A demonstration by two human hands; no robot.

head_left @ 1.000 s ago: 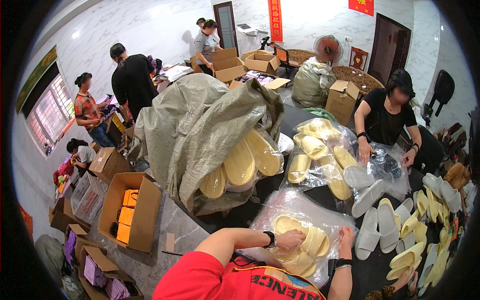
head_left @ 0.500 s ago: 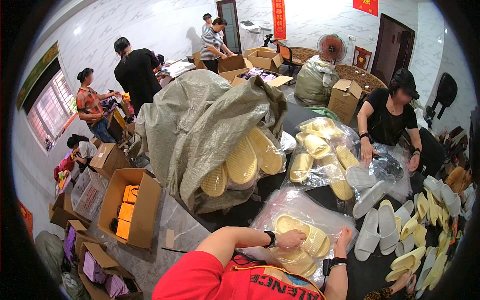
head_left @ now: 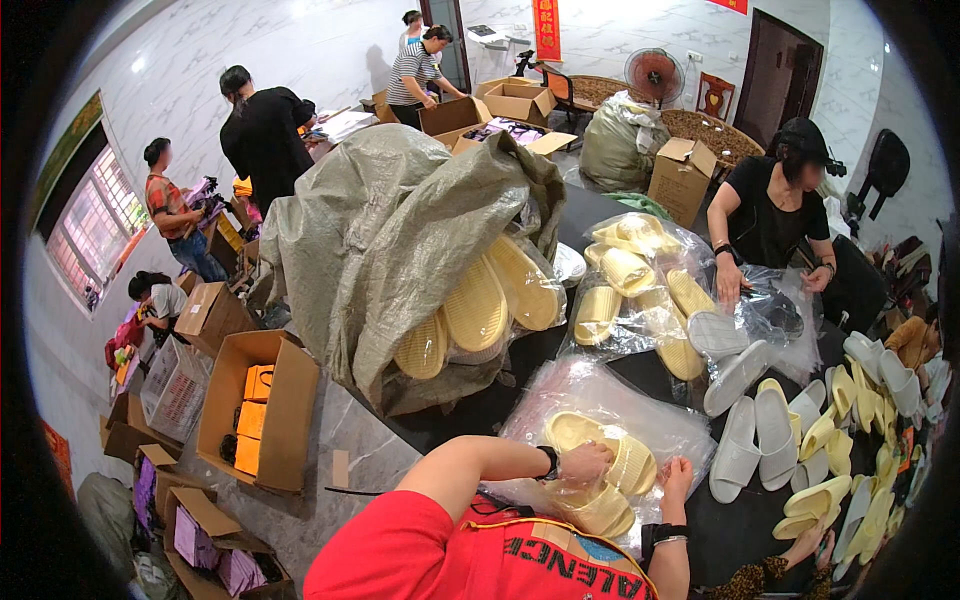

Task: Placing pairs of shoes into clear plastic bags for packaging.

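Yellow slippers (head_left: 600, 475) sit in a clear plastic bag (head_left: 610, 400) on the dark table just before me; my left hand (head_left: 583, 466) clamps one, my right hand (head_left: 676, 476) seemingly grips the bag's edge. I'm mid-bagging; next needs the mouth held open.

Bright, even light; fisheye-bent edges

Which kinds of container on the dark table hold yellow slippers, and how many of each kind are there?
grey woven sack: 1
clear plastic bags: 2
Total: 3
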